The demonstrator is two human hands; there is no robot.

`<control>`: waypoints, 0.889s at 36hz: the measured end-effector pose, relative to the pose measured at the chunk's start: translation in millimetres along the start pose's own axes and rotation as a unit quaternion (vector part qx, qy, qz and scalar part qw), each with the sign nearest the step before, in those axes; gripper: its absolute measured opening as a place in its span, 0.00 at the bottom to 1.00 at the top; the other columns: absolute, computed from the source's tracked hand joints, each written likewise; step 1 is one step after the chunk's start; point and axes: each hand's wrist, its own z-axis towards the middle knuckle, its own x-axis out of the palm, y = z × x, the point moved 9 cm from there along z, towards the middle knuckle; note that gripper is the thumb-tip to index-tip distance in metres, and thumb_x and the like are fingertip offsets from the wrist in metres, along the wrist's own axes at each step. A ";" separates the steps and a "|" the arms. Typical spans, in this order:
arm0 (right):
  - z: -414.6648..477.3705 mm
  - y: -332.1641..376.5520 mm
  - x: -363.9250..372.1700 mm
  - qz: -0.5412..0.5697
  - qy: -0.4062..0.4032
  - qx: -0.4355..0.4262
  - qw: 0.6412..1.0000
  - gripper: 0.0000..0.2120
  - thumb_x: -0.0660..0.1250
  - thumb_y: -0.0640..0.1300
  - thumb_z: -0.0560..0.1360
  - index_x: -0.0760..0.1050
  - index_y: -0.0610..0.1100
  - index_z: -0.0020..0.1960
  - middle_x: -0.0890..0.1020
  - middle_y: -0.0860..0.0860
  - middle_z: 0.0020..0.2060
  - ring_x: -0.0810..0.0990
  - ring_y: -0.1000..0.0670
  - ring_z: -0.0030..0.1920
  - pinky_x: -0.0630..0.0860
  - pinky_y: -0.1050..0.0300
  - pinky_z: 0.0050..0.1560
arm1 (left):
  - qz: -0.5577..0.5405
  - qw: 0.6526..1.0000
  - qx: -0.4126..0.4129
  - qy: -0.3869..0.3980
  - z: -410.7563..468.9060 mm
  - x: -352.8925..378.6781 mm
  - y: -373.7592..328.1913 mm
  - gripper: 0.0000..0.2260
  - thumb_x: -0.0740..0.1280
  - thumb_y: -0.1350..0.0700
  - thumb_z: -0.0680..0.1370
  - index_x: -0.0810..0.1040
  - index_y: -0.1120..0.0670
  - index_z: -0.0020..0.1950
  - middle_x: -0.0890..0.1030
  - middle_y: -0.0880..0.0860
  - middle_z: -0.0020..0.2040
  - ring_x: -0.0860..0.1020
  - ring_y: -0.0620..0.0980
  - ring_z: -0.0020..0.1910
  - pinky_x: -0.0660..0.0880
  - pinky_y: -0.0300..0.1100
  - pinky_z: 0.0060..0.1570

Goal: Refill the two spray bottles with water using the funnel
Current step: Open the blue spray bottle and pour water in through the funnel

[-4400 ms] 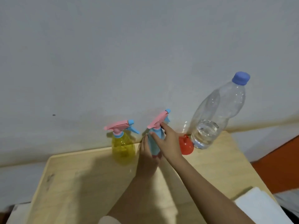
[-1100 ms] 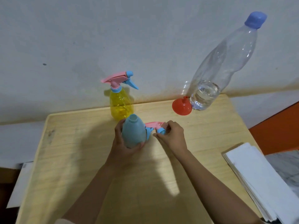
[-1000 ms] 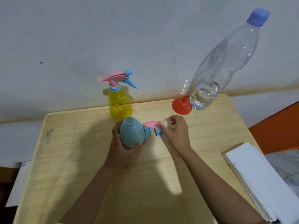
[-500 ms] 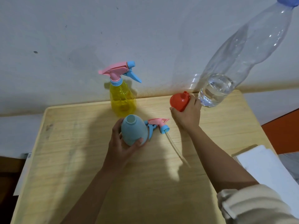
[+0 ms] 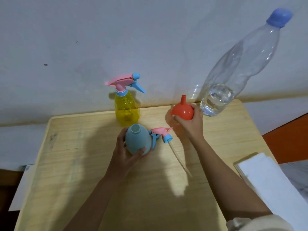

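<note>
My left hand (image 5: 124, 153) holds the blue spray bottle (image 5: 137, 141) upright on the wooden table (image 5: 83, 164); its neck is open, with no head on it. Its pink and blue spray head (image 5: 160, 133) lies on the table just right of it, dip tube pointing towards me. My right hand (image 5: 189, 124) grips the orange funnel (image 5: 183, 110), spout pointing up, lifted slightly near the wall. The yellow spray bottle (image 5: 127, 108) stands at the back with its spray head on. A tall clear water bottle (image 5: 233, 75) with a blue cap stands at the back right, holding a little water.
A stack of white paper or cloth (image 5: 273, 184) lies at the table's right edge. A white wall (image 5: 116, 39) runs right behind the table. An orange surface (image 5: 290, 139) shows beyond the right edge.
My right hand let go of the spray head, which now lies on the table, reached back to the funnel and closed on it. The left hand has kept holding the blue bottle.
</note>
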 end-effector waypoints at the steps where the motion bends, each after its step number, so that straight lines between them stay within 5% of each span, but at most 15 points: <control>1: -2.9 5.5 -1.0 0.009 0.000 -0.001 1.000 0.33 0.77 0.41 0.65 0.66 0.46 0.65 0.65 0.49 0.58 0.71 0.54 0.52 0.69 0.75 0.44 | -0.002 1.000 0.001 0.001 0.7 -0.1 -0.5 0.33 0.72 0.41 0.64 0.58 0.24 0.61 0.66 0.24 0.61 0.70 0.31 0.60 0.72 0.28 0.53; 7: -18.8 38.1 -8.7 0.048 0.013 -0.025 0.998 0.36 0.75 0.48 0.56 0.70 0.50 0.63 0.71 0.48 0.59 0.74 0.49 0.58 0.74 0.53 0.60 | -0.008 1.000 -0.010 -0.002 2.2 -2.3 4.6 0.34 0.74 0.42 0.63 0.60 0.25 0.62 0.68 0.27 0.62 0.71 0.34 0.61 0.73 0.42 0.59; 12: -36.1 67.0 -20.9 0.038 0.004 -0.048 0.998 0.34 0.78 0.45 0.56 0.66 0.49 0.56 0.71 0.53 0.53 0.74 0.49 0.55 0.74 0.55 0.55 | -0.010 1.000 -0.008 0.006 1.3 -3.5 2.9 0.34 0.75 0.43 0.63 0.62 0.29 0.63 0.70 0.34 0.64 0.72 0.41 0.63 0.74 0.53 0.61; 17: -52.9 89.3 -25.5 0.037 0.023 -0.065 0.997 0.34 0.76 0.47 0.52 0.67 0.48 0.55 0.71 0.48 0.56 0.74 0.51 0.52 0.72 0.62 0.45 | -0.002 1.000 0.008 0.020 0.2 -2.9 -6.7 0.36 0.73 0.33 0.61 0.60 0.31 0.64 0.68 0.34 0.63 0.72 0.35 0.60 0.76 0.41 0.55; 21: -63.8 104.5 -24.5 0.019 0.044 -0.086 0.995 0.31 0.75 0.46 0.51 0.69 0.50 0.52 0.71 0.47 0.55 0.74 0.51 0.50 0.72 0.63 0.44 | -0.005 1.000 -0.005 0.020 1.1 -3.0 -7.0 0.36 0.73 0.39 0.60 0.60 0.34 0.63 0.68 0.35 0.60 0.74 0.42 0.57 0.75 0.34 0.49; 24: -70.2 110.5 -21.1 -0.003 0.064 -0.099 0.993 0.31 0.76 0.46 0.50 0.71 0.51 0.52 0.71 0.48 0.55 0.74 0.54 0.51 0.74 0.64 0.47 | -0.021 0.999 -0.007 0.031 1.6 -0.5 -8.5 0.36 0.72 0.41 0.59 0.61 0.38 0.64 0.68 0.37 0.59 0.74 0.39 0.55 0.75 0.29 0.43; 27: -77.4 113.4 -12.5 -0.025 0.102 -0.109 0.988 0.31 0.79 0.44 0.52 0.74 0.51 0.53 0.71 0.47 0.54 0.73 0.58 0.52 0.72 0.75 0.44 | -0.035 0.998 -0.007 0.043 1.9 1.7 -8.2 0.35 0.73 0.43 0.60 0.62 0.40 0.63 0.70 0.38 0.60 0.73 0.32 0.55 0.75 0.29 0.46; 32: -89.6 117.9 0.0 -0.056 0.129 -0.124 0.982 0.31 0.77 0.47 0.54 0.72 0.51 0.55 0.70 0.47 0.55 0.72 0.56 0.52 0.71 0.67 0.47 | -0.033 0.998 -0.025 0.050 2.0 1.2 -2.1 0.36 0.72 0.42 0.59 0.62 0.39 0.64 0.70 0.39 0.60 0.73 0.40 0.57 0.75 0.37 0.52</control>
